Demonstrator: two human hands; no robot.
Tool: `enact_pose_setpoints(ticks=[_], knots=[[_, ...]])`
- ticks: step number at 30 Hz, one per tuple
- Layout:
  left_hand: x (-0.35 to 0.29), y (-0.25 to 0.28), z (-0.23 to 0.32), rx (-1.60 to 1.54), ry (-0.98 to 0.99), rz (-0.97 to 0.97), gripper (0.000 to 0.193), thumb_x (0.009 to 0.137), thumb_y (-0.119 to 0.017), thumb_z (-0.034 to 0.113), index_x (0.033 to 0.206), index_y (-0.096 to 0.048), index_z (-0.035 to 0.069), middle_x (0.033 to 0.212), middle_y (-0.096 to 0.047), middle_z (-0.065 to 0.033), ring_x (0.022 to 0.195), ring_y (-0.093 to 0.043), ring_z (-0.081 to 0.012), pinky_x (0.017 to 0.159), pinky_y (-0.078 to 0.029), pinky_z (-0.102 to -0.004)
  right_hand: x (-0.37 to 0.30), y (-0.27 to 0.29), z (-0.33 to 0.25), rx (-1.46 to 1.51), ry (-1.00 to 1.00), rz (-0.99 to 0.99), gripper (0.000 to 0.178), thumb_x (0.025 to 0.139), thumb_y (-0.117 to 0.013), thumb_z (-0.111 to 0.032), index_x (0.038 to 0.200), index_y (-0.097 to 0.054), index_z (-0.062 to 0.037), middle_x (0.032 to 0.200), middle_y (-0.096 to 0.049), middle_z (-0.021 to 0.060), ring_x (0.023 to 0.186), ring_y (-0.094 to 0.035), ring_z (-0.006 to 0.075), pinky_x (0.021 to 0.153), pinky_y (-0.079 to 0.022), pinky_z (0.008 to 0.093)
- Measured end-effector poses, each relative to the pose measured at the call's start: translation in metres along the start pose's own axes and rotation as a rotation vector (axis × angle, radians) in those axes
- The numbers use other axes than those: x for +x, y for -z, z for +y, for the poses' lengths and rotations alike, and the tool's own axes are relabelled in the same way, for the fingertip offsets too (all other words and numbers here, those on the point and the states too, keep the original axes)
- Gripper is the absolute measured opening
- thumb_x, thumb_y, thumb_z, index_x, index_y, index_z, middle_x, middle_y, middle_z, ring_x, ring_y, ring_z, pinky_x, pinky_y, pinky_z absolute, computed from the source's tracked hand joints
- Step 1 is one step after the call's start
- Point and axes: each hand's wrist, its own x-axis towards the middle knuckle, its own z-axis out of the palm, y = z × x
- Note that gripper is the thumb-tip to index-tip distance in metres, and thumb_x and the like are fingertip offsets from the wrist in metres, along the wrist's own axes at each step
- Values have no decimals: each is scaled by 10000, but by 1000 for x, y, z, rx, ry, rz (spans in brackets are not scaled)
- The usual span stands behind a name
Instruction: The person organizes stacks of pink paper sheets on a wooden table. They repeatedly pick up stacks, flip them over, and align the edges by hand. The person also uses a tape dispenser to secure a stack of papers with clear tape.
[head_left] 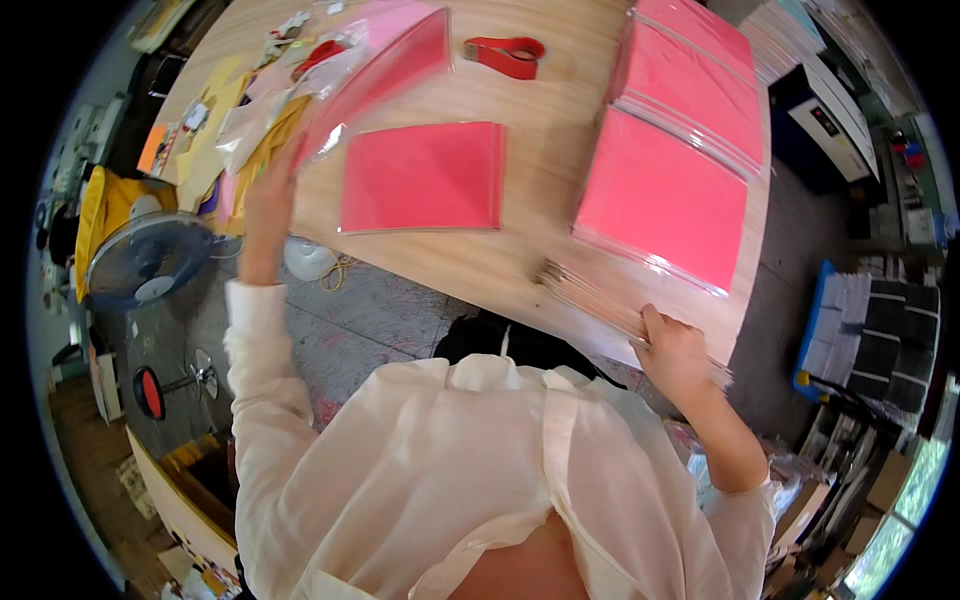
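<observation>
My left hand [270,195], smeared by motion, is at the left edge of the table. It appears to grip the near corner of a pink packet in a clear plastic sleeve [390,75], which stands tilted up from the tabletop. To its right a flat pink packet [425,177] lies near the front edge. My right hand [675,345] is closed round the near edge of a stack of thin packets [600,300] at the table's front right corner. Just beyond that hand, a pile of pink packets [662,200] in glossy sleeves lies along the right side.
A red tape loop [515,57] lies at the back of the wooden table [540,190]. Yellow papers and plastic scraps [225,120] cover its left end. A fan [150,260] stands off to the left. Bundled stacks [870,340] sit on the floor at right.
</observation>
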Motion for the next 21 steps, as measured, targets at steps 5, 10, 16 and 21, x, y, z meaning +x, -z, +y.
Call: enact_pose_setpoints(ticks=[5,10,16,21], knots=[[-73,-158,-36,156,-387,-216,609,851,-619,107,1438,-464,144,1402,-517,-143,1273,-509,-328,1035,-439,-429,5,-3,-2,-3,39,39,347,739,-749,-141,986,-523,-52,787,-650,120,694,-661,315,599,-524,416],[-71,-148,12,-173,-279,-454,880,684,-799,259,1455,-411,85,1453,-415,-169,1330,-404,-362,1094,-369,-468,0,-4,-1,-4,-29,49,338,725,-744,-120,976,-529,-50,809,-643,126,710,-660,319,602,-523,418],[-58,-114,166,-930,-205,-330,1131,580,-911,385,1472,-326,11,1451,-404,-191,1351,-391,-342,1117,-304,-497,-2,0,-7,-21,-17,88,375,713,-742,-105,1023,-542,-41,814,-636,119,718,-661,313,605,-522,412],[-65,-128,308,-1726,-88,-471,747,669,-869,101,1306,-482,44,1178,-593,-111,1120,-571,-239,979,-455,-371,-4,1,-8,-80,-29,84,451,709,-771,-162,1092,-567,-39,966,-655,119,920,-658,292,808,-524,428]])
